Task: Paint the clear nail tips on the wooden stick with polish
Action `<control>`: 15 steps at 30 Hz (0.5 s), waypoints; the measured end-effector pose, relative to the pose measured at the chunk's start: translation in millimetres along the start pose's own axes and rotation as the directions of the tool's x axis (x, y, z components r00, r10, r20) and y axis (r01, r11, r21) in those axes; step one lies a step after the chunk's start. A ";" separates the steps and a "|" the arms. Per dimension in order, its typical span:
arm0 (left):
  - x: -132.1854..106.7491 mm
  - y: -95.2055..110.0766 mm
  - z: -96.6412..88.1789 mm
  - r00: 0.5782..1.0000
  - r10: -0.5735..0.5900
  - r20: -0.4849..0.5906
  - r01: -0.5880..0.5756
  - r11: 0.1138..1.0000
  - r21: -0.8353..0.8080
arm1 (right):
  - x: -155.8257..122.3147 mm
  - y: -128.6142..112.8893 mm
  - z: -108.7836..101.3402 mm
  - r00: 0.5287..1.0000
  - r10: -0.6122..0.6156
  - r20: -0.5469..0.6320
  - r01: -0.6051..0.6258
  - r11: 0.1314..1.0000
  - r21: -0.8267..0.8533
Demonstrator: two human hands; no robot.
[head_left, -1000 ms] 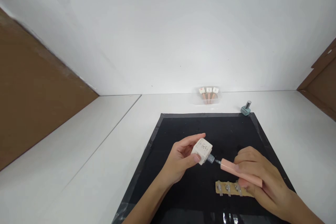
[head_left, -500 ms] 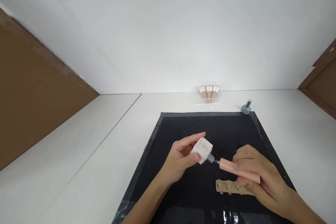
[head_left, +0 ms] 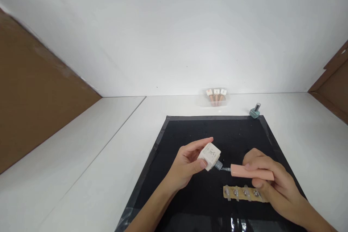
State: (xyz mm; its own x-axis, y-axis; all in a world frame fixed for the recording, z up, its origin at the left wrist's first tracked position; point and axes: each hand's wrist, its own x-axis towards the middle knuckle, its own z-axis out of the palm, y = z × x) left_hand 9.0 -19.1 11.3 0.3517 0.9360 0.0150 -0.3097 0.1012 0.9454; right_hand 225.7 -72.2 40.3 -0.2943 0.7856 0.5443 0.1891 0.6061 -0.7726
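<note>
My left hand [head_left: 187, 163] is closed round a small cream square nail polish bottle [head_left: 209, 156], tilted with its neck toward the right. My right hand [head_left: 268, 181] pinches the long pink brush cap [head_left: 251, 172], whose thin brush stem reaches into the bottle's neck. Just below the cap, a tan strip [head_left: 244, 194] carrying several silvery false nails lies on the black mat [head_left: 190, 203].
Three pink-capped bottles [head_left: 216, 96] stand in a clear tray at the back wall. A teal bottle with a grey cap [head_left: 255, 111] sits at the mat's far right corner. White table [head_left: 81, 174] surrounds the mat; brown panels flank both sides.
My right hand has levelled the pink cap and shifted it slightly right, uncovering more of the nail strip. The left hand and bottle have stayed put.
</note>
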 end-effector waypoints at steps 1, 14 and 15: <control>0.0 0.2 0.4 1.000 0.000 0.000 0.000 1.000 -0.005 | -0.8 0.4 0.0 0.999 0.030 -0.020 -0.030 0.999 0.026; -0.4 5.1 6.2 0.999 -0.043 0.008 0.043 0.990 -0.137 | -1.2 2.4 1.3 0.993 0.095 -0.064 -0.092 0.994 0.057; -0.4 5.4 6.4 0.999 -0.044 0.005 0.044 0.990 -0.135 | -1.5 2.3 1.5 0.993 0.096 -0.062 -0.092 0.994 0.057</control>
State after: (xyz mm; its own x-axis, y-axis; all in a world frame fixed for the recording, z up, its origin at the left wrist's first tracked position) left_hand 12.9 -21.0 18.5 0.3694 0.9289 -0.0246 -0.4103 0.1868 0.8926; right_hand 225.1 -72.1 37.2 -0.2161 0.8461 0.4872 0.1620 0.5232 -0.8367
